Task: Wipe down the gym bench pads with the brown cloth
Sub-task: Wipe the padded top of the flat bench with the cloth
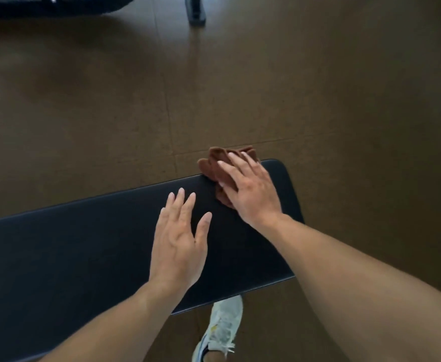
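The brown cloth (215,163) lies bunched at the far edge of the bench (70,246), close to its far right corner, with part of it hanging out past the edge over the floor (318,87). The right hand (250,189) presses flat on it, fingers straight and spread, not curled around the fabric. The left hand (179,244) is open too, fingers straight, over the middle of the pad just beside the right; whether it rests on the pad or hovers I cannot tell.

The wiping looks to be in progress at the right end. The black pad shows no streaks or damp marks, so which parts are already done cannot be told. The long stretch running to the left edge likely remains, as do any other pads out of view. A white shoe (223,327) stands below the near edge.
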A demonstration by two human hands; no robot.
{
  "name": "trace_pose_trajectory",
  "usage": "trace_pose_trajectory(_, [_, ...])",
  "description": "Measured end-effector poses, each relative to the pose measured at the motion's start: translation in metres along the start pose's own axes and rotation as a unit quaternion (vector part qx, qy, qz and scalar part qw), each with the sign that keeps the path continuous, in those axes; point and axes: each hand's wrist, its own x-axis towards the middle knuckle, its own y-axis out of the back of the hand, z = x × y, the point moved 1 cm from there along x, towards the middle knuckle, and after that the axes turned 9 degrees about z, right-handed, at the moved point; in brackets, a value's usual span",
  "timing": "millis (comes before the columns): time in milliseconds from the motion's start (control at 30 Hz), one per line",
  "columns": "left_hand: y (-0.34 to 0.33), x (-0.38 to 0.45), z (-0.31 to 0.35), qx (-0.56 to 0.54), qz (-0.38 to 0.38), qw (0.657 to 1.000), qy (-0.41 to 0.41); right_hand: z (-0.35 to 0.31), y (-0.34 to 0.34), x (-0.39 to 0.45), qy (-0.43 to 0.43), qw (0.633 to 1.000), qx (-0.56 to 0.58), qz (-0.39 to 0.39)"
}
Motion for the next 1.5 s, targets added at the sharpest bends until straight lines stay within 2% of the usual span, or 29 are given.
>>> trace_pose_trajectory(133, [-0.027, -0.003, 0.048, -0.006, -0.022, 1.000, 0.009, 0.056, 0.024, -0.017, -0.088, 0.995, 0.012, 0.044])
trace_pose_trajectory(267, [-0.026, -0.017, 0.058, 0.002, -0.042, 0.999, -0.014, 0.069, 0.029, -0.055, -0.227, 0.967, 0.082, 0.079])
trace_pose_trajectory(433, [-0.008, -0.037, 0.014, 0.025, -0.040, 0.999, 0.007, 0.062, 0.035, -0.117, -0.410, 0.898, 0.128, 0.100])
trace_pose_trajectory(567, [0.015, -0.066, -0.046, 0.034, -0.025, 0.998, 0.038, 0.055, 0.038, -0.143, -0.537, 0.828, 0.114, 0.111])
trace_pose_trajectory(700, [0.048, -0.095, -0.104, 0.022, -0.016, 0.998, 0.048, 0.020, 0.026, -0.155, -0.604, 0.770, 0.083, 0.190])
trace_pose_trajectory(767, [0.068, -0.111, -0.132, 0.005, -0.009, 0.998, 0.065, -0.007, 0.013, -0.161, -0.597, 0.767, 0.085, 0.221])
trace_pose_trajectory(800, [0.078, -0.118, -0.145, -0.001, -0.007, 0.997, 0.074, -0.024, 0.006, -0.165, -0.581, 0.777, 0.085, 0.226])
trace_pose_trajectory(900, [0.108, -0.136, -0.185, -0.007, 0.000, 0.995, 0.095, -0.095, -0.026, -0.177, -0.483, 0.849, 0.068, 0.204])
trace_pose_trajectory(967, [0.126, -0.147, -0.207, -0.012, 0.010, 0.993, 0.115, -0.163, -0.052, -0.193, -0.407, 0.899, 0.071, 0.146])
trace_pose_trajectory(1033, [0.142, -0.157, -0.225, -0.022, 0.020, 0.989, 0.144, -0.237, -0.075, -0.210, -0.316, 0.945, 0.075, 0.046])
trace_pose_trajectory(1100, [0.158, -0.166, -0.237, -0.040, 0.035, 0.981, 0.184, -0.303, -0.089, -0.224, -0.213, 0.971, 0.081, -0.077])
trace_pose_trajectory(1167, [0.177, -0.175, -0.245, -0.070, 0.048, 0.963, 0.254, -0.347, -0.092, -0.229, -0.162, 0.958, 0.121, -0.202])
trace_pose_trajectory(1200, [0.187, -0.180, -0.247, -0.090, 0.052, 0.948, 0.300, -0.364, -0.088, -0.229, -0.174, 0.935, 0.167, -0.260])
trace_pose_trajectory(1267, [0.207, -0.191, -0.250, -0.127, 0.052, 0.913, 0.383, -0.392, -0.068, -0.232, -0.255, 0.868, 0.283, -0.319])
trace_pose_trajectory(1300, [0.217, -0.196, -0.250, -0.147, 0.043, 0.895, 0.418, -0.403, -0.054, -0.234, -0.282, 0.848, 0.314, -0.320])
trace_pose_trajectory(1333, [0.226, -0.203, -0.247, -0.180, 0.031, 0.873, 0.453, -0.411, -0.038, -0.238, -0.290, 0.845, 0.326, -0.311])
trace_pose_trajectory(1400, [0.245, -0.216, -0.229, -0.283, 0.009, 0.812, 0.510, -0.417, 0.000, -0.249, -0.282, 0.856, 0.331, -0.281])
trace_pose_trajectory(1500, [0.272, -0.236, -0.182, -0.432, -0.034, 0.720, 0.541, -0.413, 0.071, -0.267, -0.250, 0.864, 0.353, -0.258])
